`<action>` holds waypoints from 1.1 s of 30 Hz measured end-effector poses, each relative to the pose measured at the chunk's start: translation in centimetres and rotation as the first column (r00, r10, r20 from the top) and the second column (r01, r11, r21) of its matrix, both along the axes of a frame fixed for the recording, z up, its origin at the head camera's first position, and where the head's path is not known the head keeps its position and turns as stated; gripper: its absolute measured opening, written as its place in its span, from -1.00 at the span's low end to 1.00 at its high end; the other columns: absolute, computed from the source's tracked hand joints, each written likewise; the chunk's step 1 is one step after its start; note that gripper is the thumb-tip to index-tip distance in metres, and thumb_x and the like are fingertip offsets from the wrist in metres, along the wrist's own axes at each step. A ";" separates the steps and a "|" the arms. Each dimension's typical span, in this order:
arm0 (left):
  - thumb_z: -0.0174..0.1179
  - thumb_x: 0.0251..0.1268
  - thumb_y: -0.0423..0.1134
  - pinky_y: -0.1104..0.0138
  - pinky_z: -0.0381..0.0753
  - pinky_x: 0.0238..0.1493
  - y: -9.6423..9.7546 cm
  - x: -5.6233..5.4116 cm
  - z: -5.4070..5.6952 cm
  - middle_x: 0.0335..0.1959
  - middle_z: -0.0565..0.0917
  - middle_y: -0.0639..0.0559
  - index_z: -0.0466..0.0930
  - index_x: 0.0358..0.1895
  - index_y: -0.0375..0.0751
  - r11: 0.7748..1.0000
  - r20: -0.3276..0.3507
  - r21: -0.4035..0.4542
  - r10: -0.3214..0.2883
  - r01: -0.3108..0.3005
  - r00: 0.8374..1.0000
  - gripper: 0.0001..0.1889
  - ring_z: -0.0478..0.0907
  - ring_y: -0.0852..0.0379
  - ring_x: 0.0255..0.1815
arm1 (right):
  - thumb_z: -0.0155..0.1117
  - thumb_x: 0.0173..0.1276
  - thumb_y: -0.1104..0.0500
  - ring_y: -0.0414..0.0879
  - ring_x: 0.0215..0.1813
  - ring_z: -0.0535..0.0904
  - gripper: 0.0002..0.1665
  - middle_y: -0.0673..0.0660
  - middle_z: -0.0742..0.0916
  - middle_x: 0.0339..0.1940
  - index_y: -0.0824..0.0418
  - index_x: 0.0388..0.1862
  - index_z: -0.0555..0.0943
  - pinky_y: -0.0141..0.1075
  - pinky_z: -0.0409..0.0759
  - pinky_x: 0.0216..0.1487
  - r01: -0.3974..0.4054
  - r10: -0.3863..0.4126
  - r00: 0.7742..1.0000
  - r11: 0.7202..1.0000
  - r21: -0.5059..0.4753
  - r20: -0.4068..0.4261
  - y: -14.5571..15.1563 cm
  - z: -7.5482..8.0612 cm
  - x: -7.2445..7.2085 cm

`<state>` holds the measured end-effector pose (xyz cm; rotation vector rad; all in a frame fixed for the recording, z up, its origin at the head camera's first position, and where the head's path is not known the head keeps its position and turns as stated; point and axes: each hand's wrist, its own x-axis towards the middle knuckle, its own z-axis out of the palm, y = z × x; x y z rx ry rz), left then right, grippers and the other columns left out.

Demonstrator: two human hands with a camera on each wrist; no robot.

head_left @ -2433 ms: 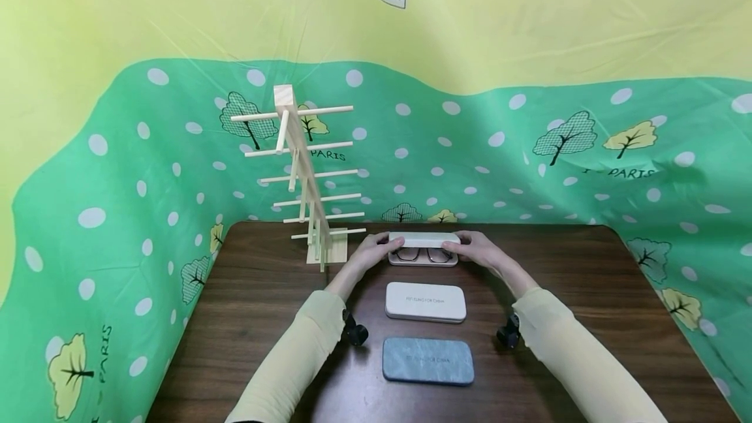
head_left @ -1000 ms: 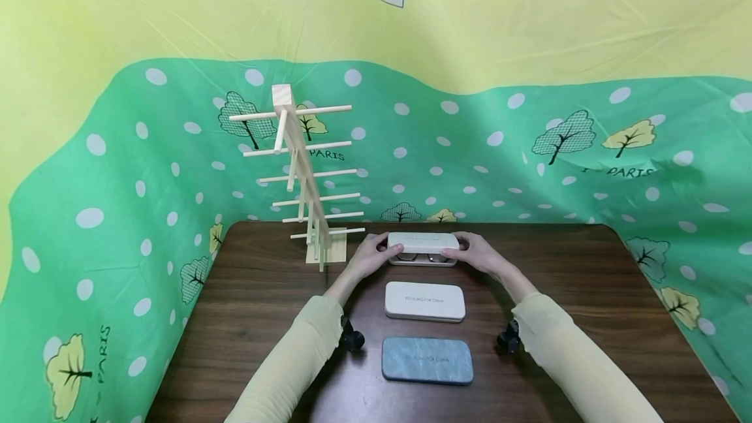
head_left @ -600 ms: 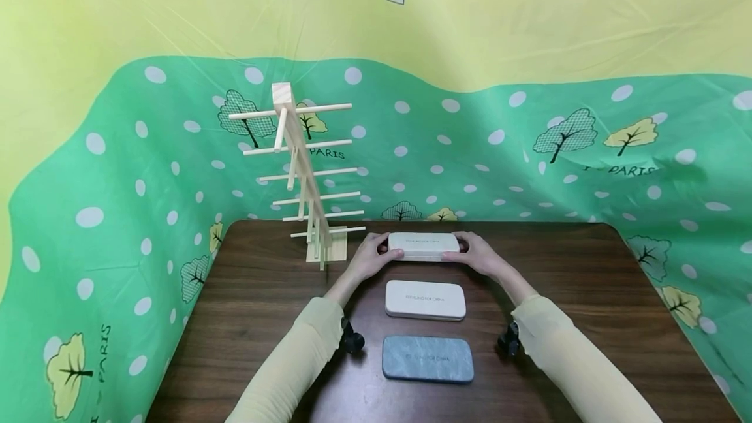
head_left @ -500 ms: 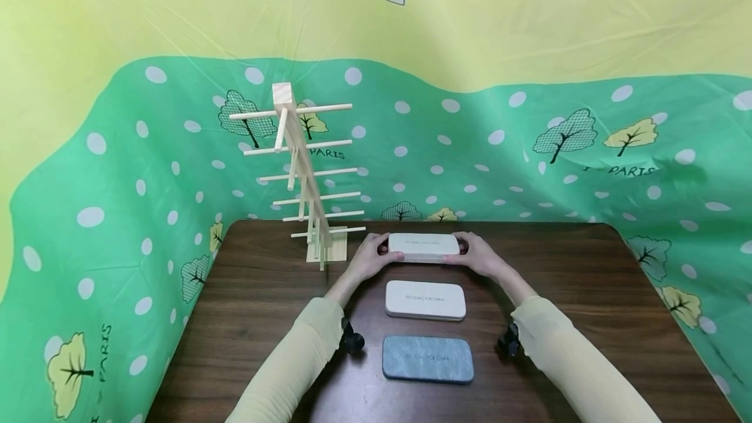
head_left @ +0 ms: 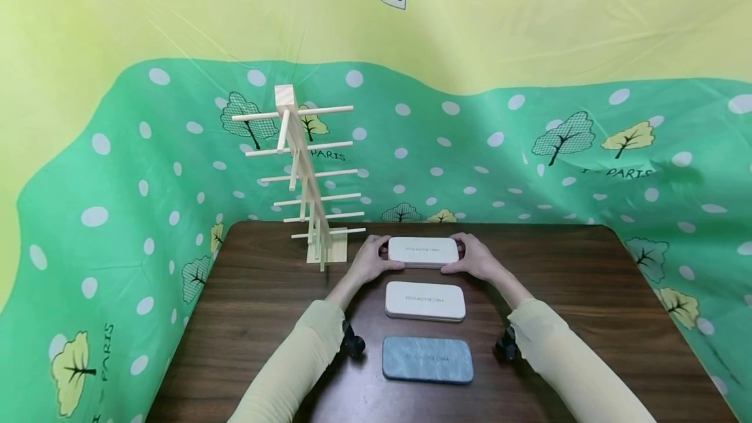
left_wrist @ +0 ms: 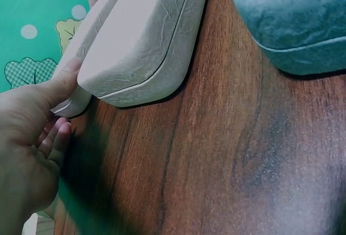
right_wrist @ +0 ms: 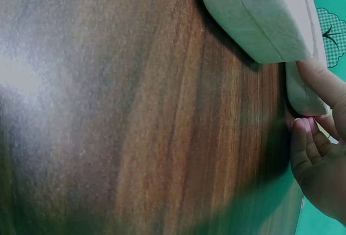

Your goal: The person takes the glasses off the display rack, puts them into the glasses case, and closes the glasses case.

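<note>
The farthest white glasses case (head_left: 423,250) lies closed near the table's back edge, its lid down and the glasses hidden inside. My left hand (head_left: 371,261) holds its left end, thumb along the front and fingers behind. At the opposite end, my right hand (head_left: 477,260) grips it in the same way. A second white glasses case (head_left: 425,301) lies just in front, closed and apart from it in the head view. Closest to me is a blue marbled glasses case (head_left: 427,360), also closed. In the left wrist view, the thumb lies against the far case (left_wrist: 96,27).
A wooden peg rack (head_left: 302,168) with bare pegs stands at the back left, close to my left hand. The dark wood table (head_left: 587,305) is bounded behind by a green and yellow printed cloth (head_left: 487,123).
The far case's lid, first raised with glasses showing beneath, has come down and closed. Since then, both hands have brought the case slightly closer to the middle one.
</note>
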<state>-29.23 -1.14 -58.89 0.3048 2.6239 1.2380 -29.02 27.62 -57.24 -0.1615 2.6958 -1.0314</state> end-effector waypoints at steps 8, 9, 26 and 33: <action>0.53 0.14 0.08 0.09 0.55 0.30 -0.3 0.2 0.2 0.34 0.49 -0.15 0.35 0.54 -0.17 1.000 -0.008 -0.003 0.008 -0.008 1.000 -0.08 0.56 -0.02 0.21 | 0.69 0.08 -0.01 0.14 0.12 0.52 0.10 0.39 0.56 0.21 0.41 0.46 0.34 -0.02 0.56 0.13 0.003 -0.003 1.000 1.000 0.004 -0.006 -0.4 0.1 0.4; 0.53 0.15 0.08 0.09 0.56 0.30 -0.3 0.2 0.2 0.34 0.49 -0.15 0.34 0.54 -0.18 1.000 -0.007 -0.004 0.006 -0.006 1.000 -0.08 0.56 -0.02 0.22 | 0.69 0.09 -0.01 0.14 0.12 0.52 0.10 0.39 0.55 0.21 0.41 0.47 0.33 -0.03 0.56 0.13 0.003 -0.003 1.000 1.000 0.004 -0.003 -0.5 0.1 0.5; 0.34 0.40 -0.02 0.07 0.54 0.38 -0.9 1.0 0.5 0.36 0.51 -0.20 0.23 0.59 -0.20 0.996 0.020 0.092 -0.023 0.021 1.000 -0.20 0.57 -0.08 0.34 | 0.63 0.19 0.03 0.23 0.27 0.49 0.13 0.43 0.46 0.32 0.32 0.59 0.21 0.11 0.52 0.28 -0.005 0.005 1.000 1.000 -0.005 0.012 -0.2 0.3 1.1; 0.29 0.43 0.01 0.08 0.55 0.39 -1.3 1.5 0.8 0.44 0.45 -0.22 0.19 0.61 -0.18 0.992 0.030 0.116 -0.042 0.038 0.999 -0.20 0.55 -0.09 0.38 | 0.61 0.21 0.05 0.24 0.30 0.48 0.14 0.43 0.45 0.34 0.31 0.62 0.17 0.07 0.58 0.28 -0.009 0.010 1.000 0.999 -0.046 0.024 -0.1 0.4 1.5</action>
